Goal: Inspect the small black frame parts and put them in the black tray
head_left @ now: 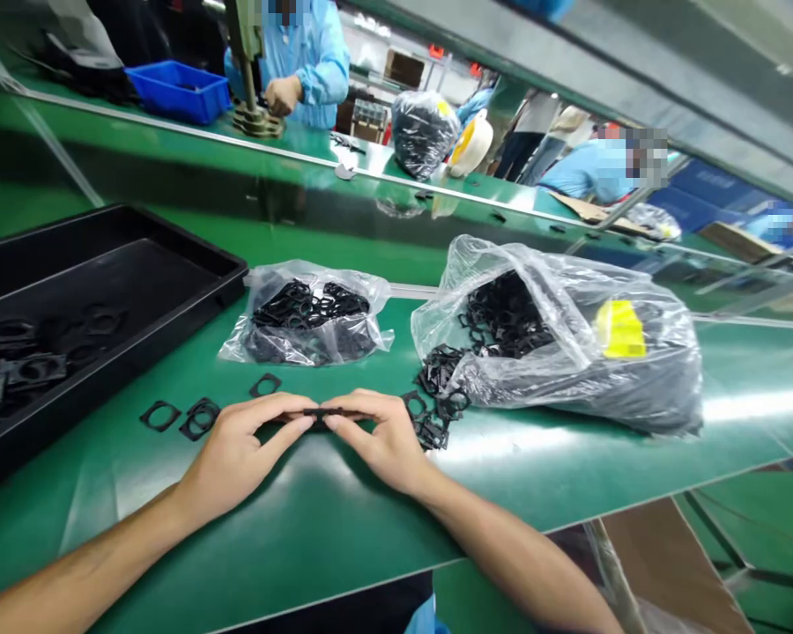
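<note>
Between the fingertips of both hands is a thin black plastic part (322,411), seen edge-on. My left hand (234,449) pinches its left end with thumb and fingers. At its right end, my right hand (387,440) grips in the same way. Square black frames with round holes (160,416) lie on the green table just left of my left hand. A heap of small black plastic parts (440,387) spills from a large clear bag (568,352) beside my right hand. Behind my hands lies a smaller clear bag of black parts (310,317).
A black tray (198,291) holding black parts stands on the left. Beyond a low green divider, a co-worker (314,62) has a hand by a metal press (255,114). A blue bin (178,92) and a filled plastic bag (423,132) stand there too.
</note>
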Demonstrator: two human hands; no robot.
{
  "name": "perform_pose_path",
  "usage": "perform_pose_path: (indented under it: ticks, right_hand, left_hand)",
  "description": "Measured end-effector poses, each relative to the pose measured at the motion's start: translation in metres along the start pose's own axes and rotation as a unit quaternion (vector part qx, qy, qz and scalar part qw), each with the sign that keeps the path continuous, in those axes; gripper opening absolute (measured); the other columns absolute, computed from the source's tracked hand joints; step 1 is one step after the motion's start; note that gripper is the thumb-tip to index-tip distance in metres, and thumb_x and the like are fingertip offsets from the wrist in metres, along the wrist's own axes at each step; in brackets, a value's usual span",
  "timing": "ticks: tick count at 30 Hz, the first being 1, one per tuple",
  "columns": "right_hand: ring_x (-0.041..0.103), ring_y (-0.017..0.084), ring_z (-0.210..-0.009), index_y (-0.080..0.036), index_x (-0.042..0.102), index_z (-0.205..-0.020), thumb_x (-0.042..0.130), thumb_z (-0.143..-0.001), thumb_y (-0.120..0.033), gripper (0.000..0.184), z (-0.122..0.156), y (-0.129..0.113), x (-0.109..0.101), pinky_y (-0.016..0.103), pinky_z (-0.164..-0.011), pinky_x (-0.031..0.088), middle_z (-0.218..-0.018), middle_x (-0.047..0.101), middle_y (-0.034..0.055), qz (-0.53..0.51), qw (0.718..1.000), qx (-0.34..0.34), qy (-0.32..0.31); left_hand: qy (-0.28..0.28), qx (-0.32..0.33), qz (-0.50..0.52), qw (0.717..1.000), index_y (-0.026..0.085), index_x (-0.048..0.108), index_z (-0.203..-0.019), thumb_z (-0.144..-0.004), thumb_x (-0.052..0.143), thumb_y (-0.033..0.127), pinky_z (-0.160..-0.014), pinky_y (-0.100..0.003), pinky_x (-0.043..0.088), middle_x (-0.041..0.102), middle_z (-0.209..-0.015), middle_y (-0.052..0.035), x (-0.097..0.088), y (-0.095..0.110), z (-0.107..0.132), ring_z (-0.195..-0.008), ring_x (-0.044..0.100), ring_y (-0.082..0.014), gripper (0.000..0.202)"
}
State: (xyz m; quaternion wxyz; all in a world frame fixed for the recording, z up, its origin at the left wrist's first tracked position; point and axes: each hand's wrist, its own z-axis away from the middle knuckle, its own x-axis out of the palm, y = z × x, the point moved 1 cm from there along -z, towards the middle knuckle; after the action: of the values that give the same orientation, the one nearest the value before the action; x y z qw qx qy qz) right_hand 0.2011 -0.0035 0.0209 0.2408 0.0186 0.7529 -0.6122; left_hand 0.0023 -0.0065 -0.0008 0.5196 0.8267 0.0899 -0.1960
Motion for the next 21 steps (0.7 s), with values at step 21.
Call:
perform_pose_path:
  ticks: [21]
  right_hand:
    - [0.074, 0.023, -0.078, -0.017, 0.072, -0.112, 0.072, -0.082, -0.043, 0.040, -0.027, 0.014, 0.003, 0.036, -0.074, 0.063, -0.095, 0.078, 0.0106, -0.036, 0.998, 0.032, -0.044]
  left_hand:
    - [0.022, -0.061, -0.008, 0.998, 0.017, 0.071, -0.096, -0.088, 0.064, 0.026, -0.076, -0.025, 0.055, 0.074, -0.084, -0.0030, -0.026, -0.006, -0.014, -0.077, 0.069, -0.0146, 0.014]
